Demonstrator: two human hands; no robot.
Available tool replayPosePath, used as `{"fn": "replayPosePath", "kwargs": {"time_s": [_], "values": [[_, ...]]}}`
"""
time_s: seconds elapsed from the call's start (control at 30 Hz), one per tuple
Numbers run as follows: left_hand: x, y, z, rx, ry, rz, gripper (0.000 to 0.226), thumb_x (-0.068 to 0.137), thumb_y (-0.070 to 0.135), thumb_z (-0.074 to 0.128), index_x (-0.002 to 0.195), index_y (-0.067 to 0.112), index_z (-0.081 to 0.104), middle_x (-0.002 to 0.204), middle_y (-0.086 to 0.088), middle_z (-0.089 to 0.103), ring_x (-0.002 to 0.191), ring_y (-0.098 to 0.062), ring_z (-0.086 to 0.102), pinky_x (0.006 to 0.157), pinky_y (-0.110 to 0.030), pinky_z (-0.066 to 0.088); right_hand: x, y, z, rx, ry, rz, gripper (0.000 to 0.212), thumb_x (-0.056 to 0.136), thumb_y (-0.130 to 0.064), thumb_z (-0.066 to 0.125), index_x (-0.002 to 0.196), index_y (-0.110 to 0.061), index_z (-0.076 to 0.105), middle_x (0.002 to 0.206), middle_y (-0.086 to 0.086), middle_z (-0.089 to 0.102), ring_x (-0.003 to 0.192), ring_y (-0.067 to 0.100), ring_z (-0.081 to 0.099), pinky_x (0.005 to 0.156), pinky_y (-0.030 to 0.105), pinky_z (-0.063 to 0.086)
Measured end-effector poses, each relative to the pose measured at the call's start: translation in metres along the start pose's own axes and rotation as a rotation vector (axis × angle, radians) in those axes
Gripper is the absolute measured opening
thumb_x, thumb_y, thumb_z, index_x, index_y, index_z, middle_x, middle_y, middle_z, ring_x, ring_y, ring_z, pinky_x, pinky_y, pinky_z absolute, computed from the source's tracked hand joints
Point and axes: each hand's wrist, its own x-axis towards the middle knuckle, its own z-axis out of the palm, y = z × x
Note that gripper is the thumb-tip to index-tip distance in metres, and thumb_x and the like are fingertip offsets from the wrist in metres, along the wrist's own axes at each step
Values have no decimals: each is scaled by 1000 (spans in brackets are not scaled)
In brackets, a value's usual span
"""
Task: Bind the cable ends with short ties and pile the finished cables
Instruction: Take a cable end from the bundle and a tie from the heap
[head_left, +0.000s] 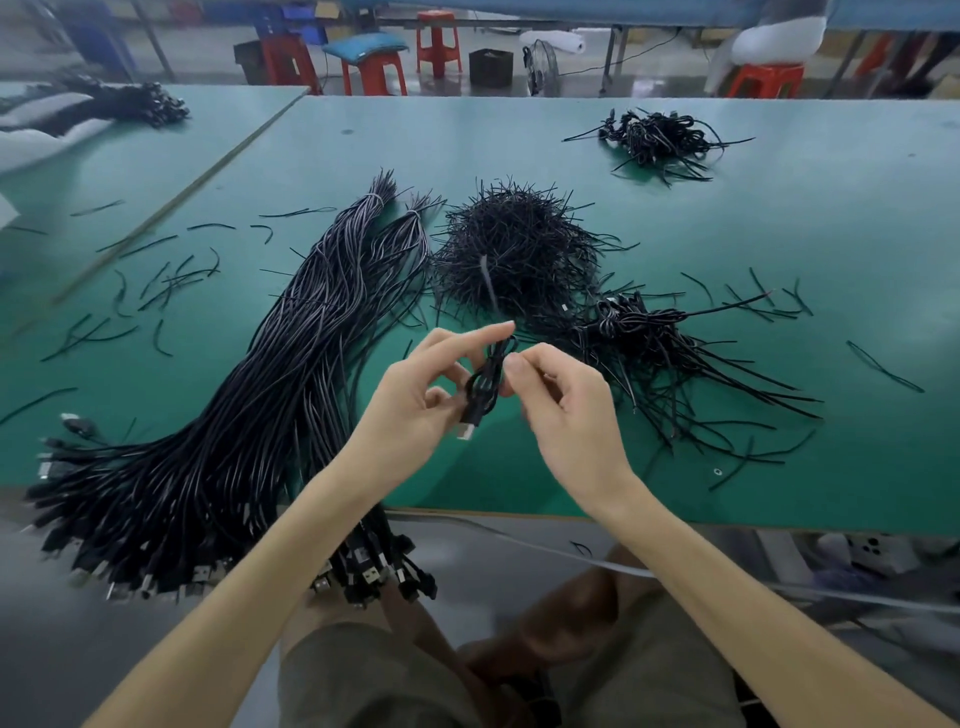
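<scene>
Head view: green table (779, 249), red stools (374, 73) behind.

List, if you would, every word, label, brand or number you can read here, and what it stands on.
None can be read here.
The cable held by the left hand and right hand shows no print.
The plugs at the edge of the table and the blue crates behind are too small or blurred to tell.

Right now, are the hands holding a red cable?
No, the left hand and right hand hold a black cable.
</scene>
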Motion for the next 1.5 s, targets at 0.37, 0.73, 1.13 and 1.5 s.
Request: {"fn": "replayPosePath", "kwargs": {"time_s": [0.37, 0.73, 1.13, 1.5], "values": [[7, 21, -4, 390, 93, 229, 32, 109, 35, 43, 93, 13, 61, 81, 19, 64, 73, -9, 61, 71, -33, 49, -5, -22, 1, 112, -3, -68, 26, 103, -26, 54, 80, -18, 64, 63, -16, 58, 55, 5, 47, 57, 27, 37], [49, 30, -3, 678, -177, -461, 55, 102, 40, 44, 56, 23, 70, 47, 11, 62, 49, -13, 53, 54, -27, 38, 2, 10, -11, -883, 40, -733, 15, 94, 1, 67, 83, -9, 69, 72, 5, 53, 59, 24, 46, 57, 37, 39], [48, 18, 6, 747, -76, -278, 54, 106, 49, 45, 67, 14, 55, 66, -6, 66, 66, -27, 62, 61, -36, 48, -5, -7, -36, -779, -7, -421, 19, 97, -26, 68, 100, -7, 67, 96, 4, 63, 88, 26, 59, 81, 39, 52], [40, 12, -7, 645, 184, -49, 27, 104, 37, 55, 121, 16, 61, 119, -1, 54, 105, -17, 56, 98, -40, 43, 26, 3, -63, -549, 64, -137, 14, 93, -24, 73, 103, -13, 72, 96, -1, 63, 81, 11, 54, 82, 22, 44]]}}
